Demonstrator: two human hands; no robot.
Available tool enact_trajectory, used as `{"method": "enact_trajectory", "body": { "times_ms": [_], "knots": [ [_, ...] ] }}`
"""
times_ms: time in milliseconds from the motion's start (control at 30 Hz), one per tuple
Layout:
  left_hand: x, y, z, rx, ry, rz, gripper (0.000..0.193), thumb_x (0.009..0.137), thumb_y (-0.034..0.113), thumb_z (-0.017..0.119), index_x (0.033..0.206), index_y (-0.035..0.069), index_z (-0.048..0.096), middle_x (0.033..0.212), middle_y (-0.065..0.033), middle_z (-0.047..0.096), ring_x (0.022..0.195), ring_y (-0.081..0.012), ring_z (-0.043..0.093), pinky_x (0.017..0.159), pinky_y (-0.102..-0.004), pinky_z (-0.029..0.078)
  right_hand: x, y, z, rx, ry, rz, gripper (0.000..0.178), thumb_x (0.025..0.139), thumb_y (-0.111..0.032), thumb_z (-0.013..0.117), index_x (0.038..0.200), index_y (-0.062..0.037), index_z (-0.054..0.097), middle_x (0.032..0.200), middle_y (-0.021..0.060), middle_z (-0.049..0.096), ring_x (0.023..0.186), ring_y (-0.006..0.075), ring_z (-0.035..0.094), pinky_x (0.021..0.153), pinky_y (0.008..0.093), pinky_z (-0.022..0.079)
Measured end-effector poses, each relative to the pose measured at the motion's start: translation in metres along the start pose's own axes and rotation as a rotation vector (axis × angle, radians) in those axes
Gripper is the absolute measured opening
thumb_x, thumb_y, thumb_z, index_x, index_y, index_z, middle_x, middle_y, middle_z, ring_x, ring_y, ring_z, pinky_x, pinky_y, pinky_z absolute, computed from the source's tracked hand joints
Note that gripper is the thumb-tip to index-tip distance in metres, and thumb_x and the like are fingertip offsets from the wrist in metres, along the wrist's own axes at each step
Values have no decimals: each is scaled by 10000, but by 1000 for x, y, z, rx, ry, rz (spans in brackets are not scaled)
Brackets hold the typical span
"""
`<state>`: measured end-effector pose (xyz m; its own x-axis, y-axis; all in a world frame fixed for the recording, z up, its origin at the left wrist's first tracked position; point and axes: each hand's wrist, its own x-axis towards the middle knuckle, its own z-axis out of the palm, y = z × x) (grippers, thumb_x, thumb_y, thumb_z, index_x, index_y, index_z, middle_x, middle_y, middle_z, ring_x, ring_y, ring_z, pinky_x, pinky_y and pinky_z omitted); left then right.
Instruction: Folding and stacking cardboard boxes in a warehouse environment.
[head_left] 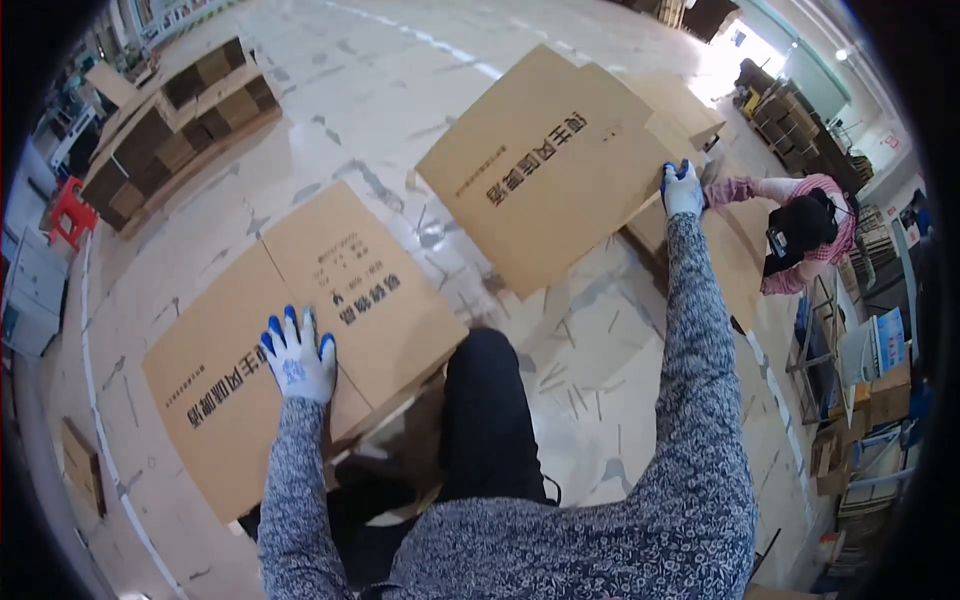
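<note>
My left hand (297, 358), in a white glove with blue fingertips, lies flat with its fingers apart on a brown flattened cardboard box (360, 260). That printed, creased box rests near my knee, on top of something mostly hidden beneath it. Stretched far out to the right, my right hand (683, 188) wears the same kind of glove. Its fingers are closed on the right edge of another printed cardboard sheet (540, 170), which is tilted above the floor. More cardboard (670, 105) lies just behind that sheet.
A co-worker (815, 235) in a pink patterned top and dark cap bends over cardboard at the right. Stacked cardboard (180, 135) stands at the far left, near a red stool (72, 212). Offcut strips (570, 390) litter the floor. Shelving with boxes (870, 390) lines the right side.
</note>
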<state>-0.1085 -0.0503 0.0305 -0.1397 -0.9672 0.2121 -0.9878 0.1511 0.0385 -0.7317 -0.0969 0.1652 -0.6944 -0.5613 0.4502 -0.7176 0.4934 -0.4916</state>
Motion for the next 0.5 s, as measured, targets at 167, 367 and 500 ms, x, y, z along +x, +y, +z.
{"method": "enact_trajectory", "body": {
  "times_ms": [167, 367, 500],
  "knots": [
    [7, -1, 8, 3, 48, 23, 600, 899, 342, 571, 1445, 147, 415, 1502, -168, 360, 1399, -417, 266, 1148, -579, 146, -20, 93, 120, -10, -150, 193, 642, 864, -376, 650, 1348, -3, 452, 1262, 242, 589, 1050, 334, 646, 913, 415, 503],
    [6, 6, 10, 5, 30, 57, 607, 911, 356, 562, 1460, 159, 392, 1509, -163, 352, 1394, -421, 275, 1143, -582, 154, -48, 115, 118, 938, -414, 738, 474, 898, -293, 633, 1292, -64, 504, 1237, 136, 614, 1084, 285, 622, 895, 466, 527],
    [-4, -6, 14, 50, 55, 29, 602, 910, 367, 565, 1451, 158, 405, 1502, -164, 363, 1382, -433, 290, 1131, -591, 171, -66, 55, 102, 1297, -481, 866, 482, 903, -273, 628, 1317, -71, 488, 1291, 114, 585, 1112, 296, 603, 933, 470, 512]
  ]
}}
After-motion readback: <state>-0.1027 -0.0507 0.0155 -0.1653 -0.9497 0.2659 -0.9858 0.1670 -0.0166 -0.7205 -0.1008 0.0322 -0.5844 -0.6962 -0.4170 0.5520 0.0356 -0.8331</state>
